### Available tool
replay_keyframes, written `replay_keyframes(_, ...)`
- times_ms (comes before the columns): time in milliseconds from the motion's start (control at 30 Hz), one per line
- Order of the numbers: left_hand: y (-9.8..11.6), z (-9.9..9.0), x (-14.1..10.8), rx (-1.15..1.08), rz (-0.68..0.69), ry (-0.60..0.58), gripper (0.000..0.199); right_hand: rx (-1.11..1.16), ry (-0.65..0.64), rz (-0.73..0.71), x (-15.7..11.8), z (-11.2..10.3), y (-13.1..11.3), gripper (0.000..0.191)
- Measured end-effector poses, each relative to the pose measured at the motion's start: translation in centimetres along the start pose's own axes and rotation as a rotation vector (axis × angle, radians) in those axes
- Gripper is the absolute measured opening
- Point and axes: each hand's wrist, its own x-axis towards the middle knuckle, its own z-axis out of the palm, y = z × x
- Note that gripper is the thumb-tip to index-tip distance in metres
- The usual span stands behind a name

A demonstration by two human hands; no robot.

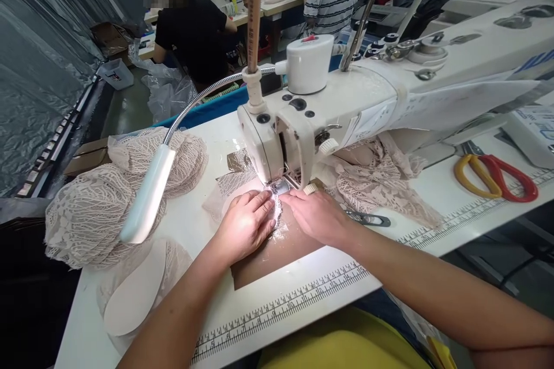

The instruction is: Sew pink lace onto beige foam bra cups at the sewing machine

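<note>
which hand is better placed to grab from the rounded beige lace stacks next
Probably the left hand: the rounded beige lace stacks sit on that side of the white tabletop, and the right hand is farther away.

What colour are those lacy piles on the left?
The lace piles are pale pinkish beige, as the head view shows best.

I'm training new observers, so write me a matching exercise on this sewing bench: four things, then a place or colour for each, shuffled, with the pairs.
Things:
1. Left hand
2. Lamp
3. Scissors
4. Ruler scale

Places or colours:
A. One yellow handle loop, one red
B. Runs along the table's near edge
C. Rests on pale fabric by the sewing machine
D. At the end of a curved metal arm

Pairs: 1-C, 2-D, 3-A, 4-B
</note>
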Motion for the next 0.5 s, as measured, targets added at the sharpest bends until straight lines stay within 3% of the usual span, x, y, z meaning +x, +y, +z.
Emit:
replay_keyframes(333, 0.44, -0.21, -0.05, -0.047, 0.044, 0.041, 0.028, 0.027, -0.057, -0.066, -0.1, -0.07, -0.3, 0.028)
replay_keyframes(500, 0.21, 0.11, 0.14, -0.017, 0.029, 0.028, 0.03, -0.024, -0.065, -0.03, 0.14, 0.06, -0.43, 0.03)
